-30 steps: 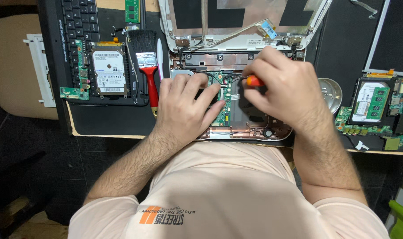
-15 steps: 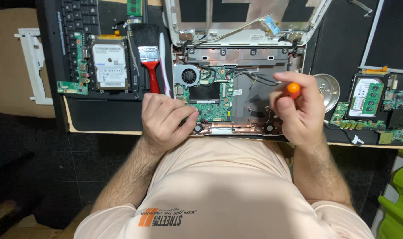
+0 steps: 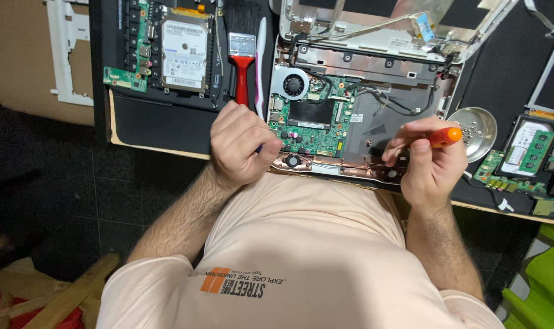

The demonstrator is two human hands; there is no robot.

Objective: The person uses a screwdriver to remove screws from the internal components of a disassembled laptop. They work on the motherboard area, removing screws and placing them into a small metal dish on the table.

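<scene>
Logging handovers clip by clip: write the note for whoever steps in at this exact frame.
Left hand: loosely closed, resting at the left edge of the opened laptop base, nothing clearly held.
Right hand: gripping an orange-handled screwdriver, tip hidden, over the base's right front corner.
Done: cover off, green mainboard and fan exposed; loose screws in the metal dish.
Left: mainboard still seated in the base.
Nearby: red-handled brush, hard drive.

- Right hand (image 3: 432, 167) pinches orange-handled screwdriver (image 3: 442, 136), centre-right of frame.
- Left hand (image 3: 240, 145) curled at opened laptop (image 3: 362, 103) edge, centre.
- Red-handled brush (image 3: 243, 58) top centre; metal dish (image 3: 481, 131) right.
</scene>
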